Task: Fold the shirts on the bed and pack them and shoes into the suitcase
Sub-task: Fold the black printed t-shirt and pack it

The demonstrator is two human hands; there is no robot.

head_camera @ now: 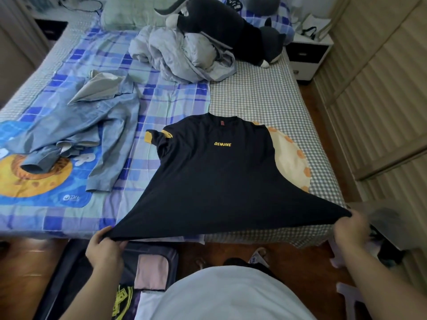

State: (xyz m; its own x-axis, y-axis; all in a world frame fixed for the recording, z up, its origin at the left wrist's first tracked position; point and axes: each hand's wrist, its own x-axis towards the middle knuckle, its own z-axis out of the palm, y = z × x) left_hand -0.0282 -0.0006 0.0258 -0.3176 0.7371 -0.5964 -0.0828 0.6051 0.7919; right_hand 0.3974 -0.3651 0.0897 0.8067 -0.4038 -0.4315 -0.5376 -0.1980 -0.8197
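The black T-shirt [215, 172] lies spread on the near part of the bed [265, 100], with its neck at the far end and its bottom hem pulled tight off the near edge. The left hand [104, 248] pinches the left corner of the hem, and the right hand [352, 229] pinches the right corner, so both hands are closed on the cloth. This looks like the start of folding this shirt: the person is laying it flat and smooth. Next, the hem likely needs to be set down and a side or sleeve folded in. A blue denim shirt [92, 135] lies crumpled on the left, well apart, not yet folded. The suitcase [147, 269] sits open on the floor near the person, with a pink thing and a black-and-yellow thing inside, but the person's body hides much of it. No packed shoes can be made out. The shirt's right sleeve is hard to see.
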